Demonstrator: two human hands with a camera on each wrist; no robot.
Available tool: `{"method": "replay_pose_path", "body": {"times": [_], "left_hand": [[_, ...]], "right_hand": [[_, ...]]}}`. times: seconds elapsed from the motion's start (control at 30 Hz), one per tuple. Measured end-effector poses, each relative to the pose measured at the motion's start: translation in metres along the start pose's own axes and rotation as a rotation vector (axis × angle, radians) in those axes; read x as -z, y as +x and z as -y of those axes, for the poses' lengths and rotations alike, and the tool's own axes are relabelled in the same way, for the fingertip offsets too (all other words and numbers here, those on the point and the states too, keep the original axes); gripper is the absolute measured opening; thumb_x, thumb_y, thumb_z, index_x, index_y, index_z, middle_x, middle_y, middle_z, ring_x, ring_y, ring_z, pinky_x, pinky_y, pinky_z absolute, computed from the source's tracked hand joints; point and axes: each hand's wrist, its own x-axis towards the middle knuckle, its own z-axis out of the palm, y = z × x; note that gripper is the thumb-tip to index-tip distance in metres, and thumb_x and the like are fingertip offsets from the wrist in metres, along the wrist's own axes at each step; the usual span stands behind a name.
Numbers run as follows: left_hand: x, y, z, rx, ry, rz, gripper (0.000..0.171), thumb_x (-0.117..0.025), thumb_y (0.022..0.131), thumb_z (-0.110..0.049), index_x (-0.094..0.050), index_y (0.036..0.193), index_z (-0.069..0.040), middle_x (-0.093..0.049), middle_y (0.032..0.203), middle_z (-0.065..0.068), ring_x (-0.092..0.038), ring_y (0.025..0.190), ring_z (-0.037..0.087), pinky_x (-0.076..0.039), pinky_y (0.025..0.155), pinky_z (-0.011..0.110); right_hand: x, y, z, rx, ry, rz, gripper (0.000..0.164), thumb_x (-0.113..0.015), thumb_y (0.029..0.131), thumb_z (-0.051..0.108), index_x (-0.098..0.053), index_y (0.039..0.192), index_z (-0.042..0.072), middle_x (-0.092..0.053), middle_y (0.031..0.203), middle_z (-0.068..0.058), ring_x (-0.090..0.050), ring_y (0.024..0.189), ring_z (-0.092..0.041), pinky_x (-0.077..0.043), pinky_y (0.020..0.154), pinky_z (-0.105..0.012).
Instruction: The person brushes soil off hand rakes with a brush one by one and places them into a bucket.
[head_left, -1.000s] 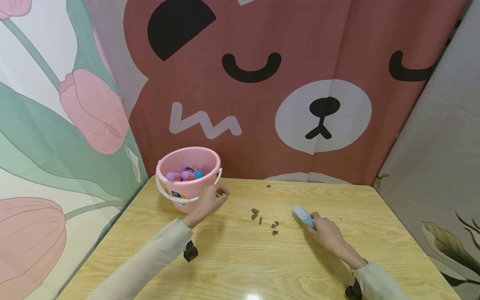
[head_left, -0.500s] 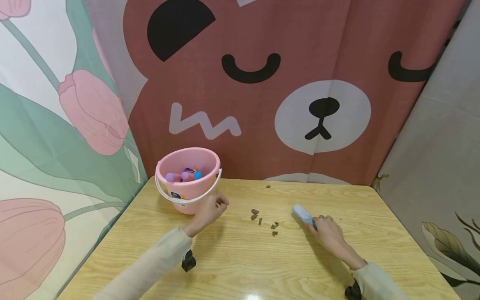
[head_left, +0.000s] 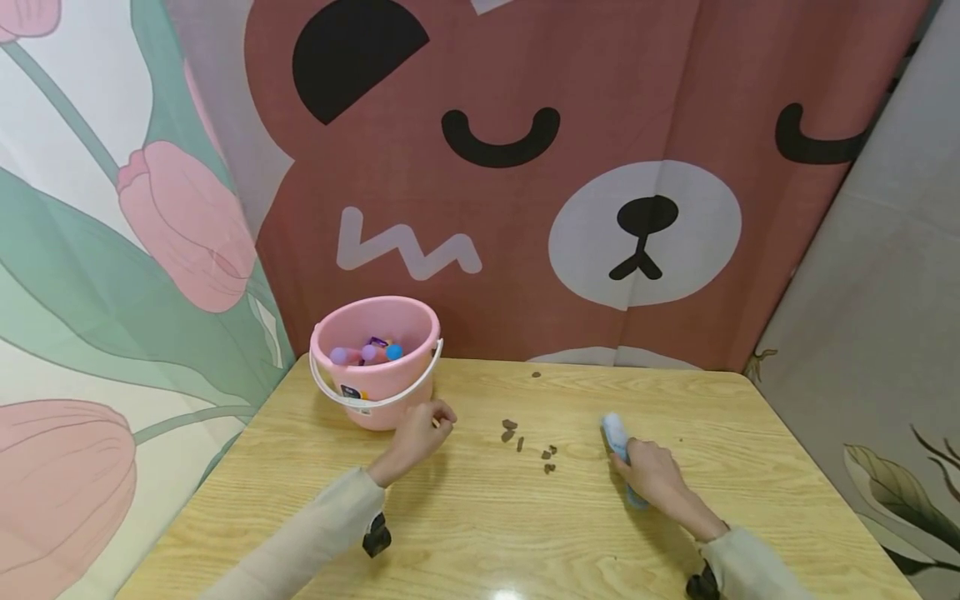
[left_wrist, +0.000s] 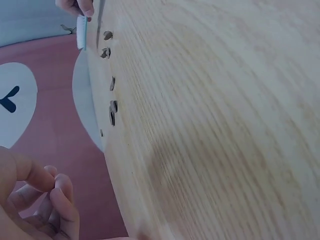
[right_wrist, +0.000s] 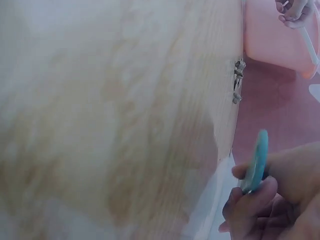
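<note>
My right hand point(head_left: 658, 477) grips a light blue brush point(head_left: 616, 432) over the right part of the wooden table. White bristles show on this brush point(left_wrist: 80, 34) in the left wrist view. In the right wrist view its blue end point(right_wrist: 260, 155) sticks out between thumb and fingers. My left hand point(head_left: 417, 435) hovers by the pink bucket point(head_left: 397, 385), fingers loosely curled with nothing in them. Between the hands lie several small brown scraps point(head_left: 509, 426) on the table, apart from both hands and the brush.
The bucket has a white handle point(head_left: 390, 403) hanging at its front and holds items with purple and blue round ends point(head_left: 394, 352). One brown scrap point(head_left: 536, 375) lies near the back edge of the table point(head_left: 480, 533). Printed cloths point(head_left: 510, 233) hang behind and beside it.
The brush has turned in my right hand, its head now farther right and its other end showing below the hand. My left hand has drifted slightly toward me. The scraps lie as before.
</note>
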Motion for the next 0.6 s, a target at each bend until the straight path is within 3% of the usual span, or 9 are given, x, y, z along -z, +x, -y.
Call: {"method": "replay_pose_path", "body": {"times": [0.23, 0.4, 0.6], "left_hand": [[-0.0023, -0.0044, -0.0029, -0.022, 0.002, -0.031, 0.014, -0.063, 0.078, 0.009, -0.069, 0.081, -0.003, -0.067, 0.076, 0.002, -0.06, 0.067, 0.013, -0.05, 0.061, 0.027], [-0.0048, -0.0078, -0.0039, -0.054, 0.057, -0.057, 0.013, -0.063, 0.077, 0.008, -0.07, 0.084, -0.001, -0.066, 0.075, 0.003, -0.059, 0.067, 0.015, -0.048, 0.062, 0.029], [-0.0104, -0.0087, -0.0012, -0.074, 0.087, -0.088, 0.011, -0.064, 0.08, 0.004, -0.07, 0.087, -0.001, -0.065, 0.076, 0.003, -0.061, 0.069, 0.019, -0.048, 0.064, 0.033]], "right_hand": [[-0.0026, -0.0004, -0.0012, -0.018, 0.062, 0.058, 0.025, -0.065, 0.095, 0.012, -0.053, 0.083, -0.006, -0.046, 0.058, -0.006, -0.046, 0.041, -0.013, -0.039, 0.036, -0.023], [-0.0046, -0.0013, -0.0027, -0.016, 0.067, 0.07, 0.033, -0.067, 0.094, 0.015, -0.054, 0.097, -0.015, -0.046, 0.055, -0.006, -0.045, 0.035, -0.011, -0.038, 0.034, -0.023], [-0.0027, -0.0025, -0.0012, -0.01, 0.105, 0.091, 0.032, -0.069, 0.094, 0.016, -0.055, 0.096, -0.013, -0.049, 0.054, -0.005, -0.048, 0.032, -0.01, -0.043, 0.033, -0.026]]}}
